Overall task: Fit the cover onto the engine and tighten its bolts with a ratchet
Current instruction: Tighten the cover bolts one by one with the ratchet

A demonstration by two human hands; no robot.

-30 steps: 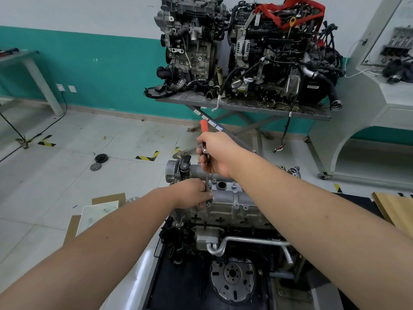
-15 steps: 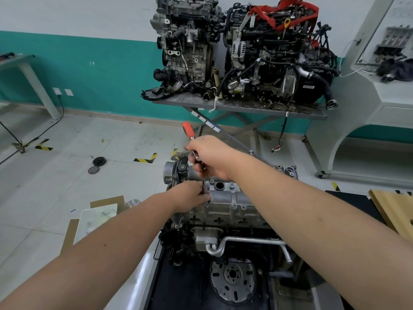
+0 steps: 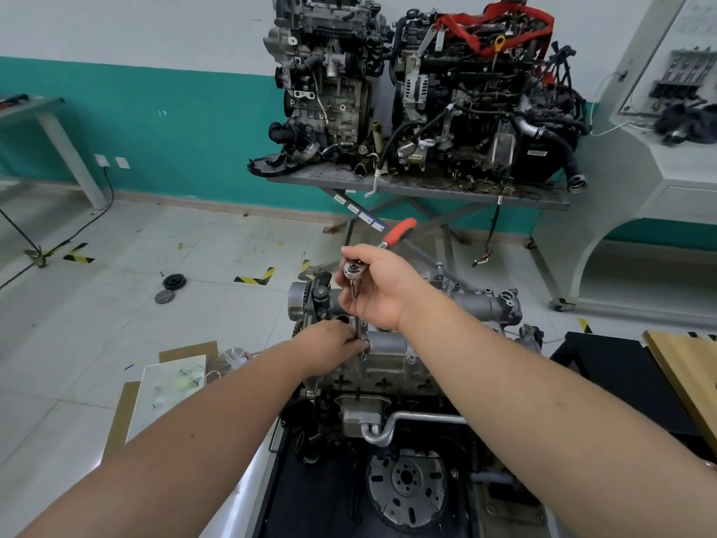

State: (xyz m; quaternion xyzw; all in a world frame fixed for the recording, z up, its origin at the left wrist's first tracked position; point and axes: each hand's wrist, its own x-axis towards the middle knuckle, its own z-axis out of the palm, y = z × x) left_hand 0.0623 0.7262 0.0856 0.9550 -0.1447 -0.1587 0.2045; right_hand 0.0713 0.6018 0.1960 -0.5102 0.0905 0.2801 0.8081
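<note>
In the middle of the frame the engine stands on a dark base, with the silver cover lying along its top, running from the centre toward the right. The right hand comes in from the lower right and is curled round the ratchet just behind its round steel head, while the red handle sticks out past the knuckles toward the upper right. From the head a thin steel extension drops almost straight down to the cover's near left part. The left hand reaches in from the lower left and pinches the lower end of that extension with thumb and fingertips, right where it meets the cover; the bolt under it is hidden by the fingers. Below the cover, at the bottom centre, a bent metal pipe crosses the engine's front, and a round flywheel lies under it. At the upper centre two other engines stand side by side on a grey counter with crossed legs, against a teal and white wall. On the tiled floor at the left lie two dark discs, and further down a piece of cardboard. A wooden board shows at the right edge.
</note>
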